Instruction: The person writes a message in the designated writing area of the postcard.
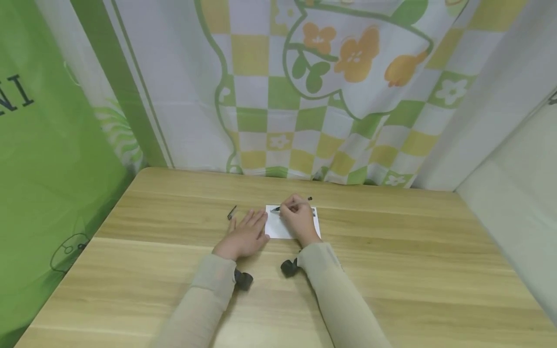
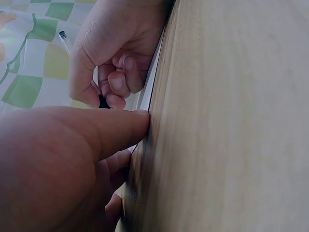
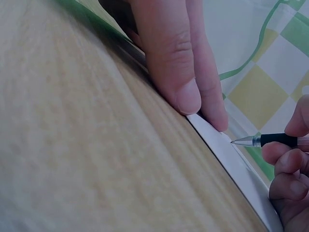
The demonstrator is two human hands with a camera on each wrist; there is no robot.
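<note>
A small white sheet of paper (image 1: 277, 231) lies on the wooden table. My right hand (image 1: 300, 221) pinches a pen (image 3: 277, 140) with a black grip and a clear barrel, its metal tip at the paper's surface near the upper left. Spread out flat, my left hand (image 1: 245, 237) presses at the paper's left edge, thumb (image 3: 189, 96) on the near corner. Seen from the left wrist, the right hand's fingers (image 2: 120, 79) curl round the pen's dark grip. A small dark pen cap (image 1: 232, 212) lies just beyond the left fingertips.
The wooden table (image 1: 413, 270) reaches well out on both sides. A patterned curtain (image 1: 304, 121) hangs along its far edge, and a green cloth (image 1: 52, 169) hangs at the left. A thin black cable (image 1: 65, 249) shows by the left edge. Dark wrist cameras (image 1: 244, 280) sit below each hand.
</note>
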